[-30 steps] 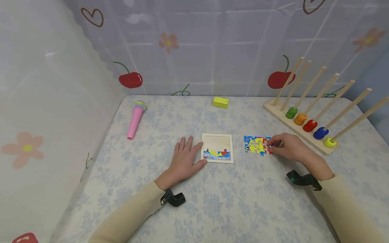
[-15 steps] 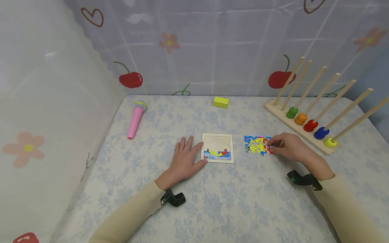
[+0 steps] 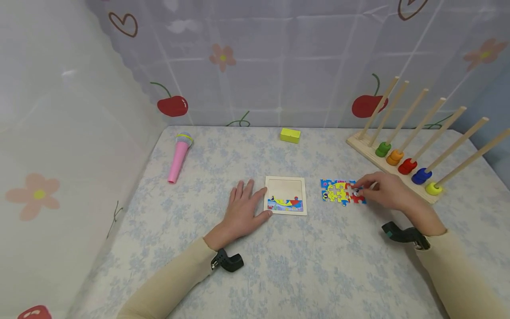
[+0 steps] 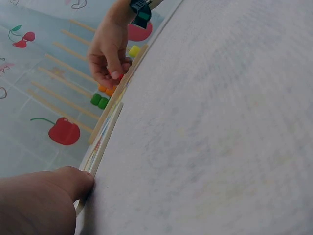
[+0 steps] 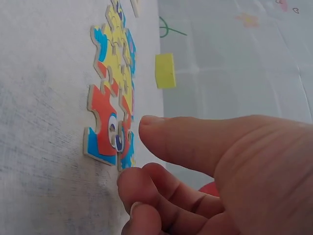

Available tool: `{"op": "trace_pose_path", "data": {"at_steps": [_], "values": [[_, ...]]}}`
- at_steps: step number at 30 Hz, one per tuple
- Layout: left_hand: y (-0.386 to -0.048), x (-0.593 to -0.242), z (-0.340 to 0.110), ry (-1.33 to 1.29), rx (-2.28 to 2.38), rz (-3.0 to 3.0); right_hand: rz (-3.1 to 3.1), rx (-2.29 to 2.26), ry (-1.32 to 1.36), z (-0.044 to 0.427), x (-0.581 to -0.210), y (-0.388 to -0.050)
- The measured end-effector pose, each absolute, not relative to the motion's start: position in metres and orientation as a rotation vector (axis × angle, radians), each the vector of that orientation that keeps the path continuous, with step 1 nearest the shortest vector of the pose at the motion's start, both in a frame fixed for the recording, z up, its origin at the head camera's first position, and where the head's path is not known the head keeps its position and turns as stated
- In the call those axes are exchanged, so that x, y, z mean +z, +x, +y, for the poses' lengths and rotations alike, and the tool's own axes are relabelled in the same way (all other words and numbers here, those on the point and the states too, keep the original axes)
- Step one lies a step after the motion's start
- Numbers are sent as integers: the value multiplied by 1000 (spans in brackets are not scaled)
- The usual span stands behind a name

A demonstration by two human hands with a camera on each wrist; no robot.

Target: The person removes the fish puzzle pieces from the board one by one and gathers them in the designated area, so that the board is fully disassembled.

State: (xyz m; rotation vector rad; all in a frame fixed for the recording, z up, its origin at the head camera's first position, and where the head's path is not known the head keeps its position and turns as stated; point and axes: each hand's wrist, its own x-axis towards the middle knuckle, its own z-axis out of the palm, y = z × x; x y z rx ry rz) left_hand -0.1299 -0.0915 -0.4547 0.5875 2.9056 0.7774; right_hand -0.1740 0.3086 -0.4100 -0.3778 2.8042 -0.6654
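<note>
My left hand lies spread on the cloth, thumb and index finger touching the left edge of a square wooden puzzle frame. The frame's bottom strip holds joined picture pieces; bare wood shows above. To the right lies a patch of loosely joined jigsaw pieces, yellow, blue and red. Just over its right end is my right hand, thumb and fingers apart. In the right wrist view, a red and blue jigsaw piece with part of an eye lies on the cloth, beyond the gap between thumb and fingers.
A wooden bead rack with tall pegs and coloured beads stands behind the right hand. At the back lies a yellow block. A pink toy microphone is at the left. Patterned curtains border the table.
My right hand has shifted slightly right off the end of the jigsaw patch, showing more of the red pieces with the eye. My left hand stays put on the frame.
</note>
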Motion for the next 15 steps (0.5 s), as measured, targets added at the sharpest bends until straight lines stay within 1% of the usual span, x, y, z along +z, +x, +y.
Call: {"op": "trace_pose_path", "data": {"at_steps": [8,12,15], "values": [[-132,-454,-90,589,775,2895,2823,-695,-337,308,-406,-175],[-132,-454,-91,573,777,2899,2821,-728,-355,289,-406,-176],[-132,-454,-91,568,769,2903,2833,-760,-395,266,-405,-178]]}}
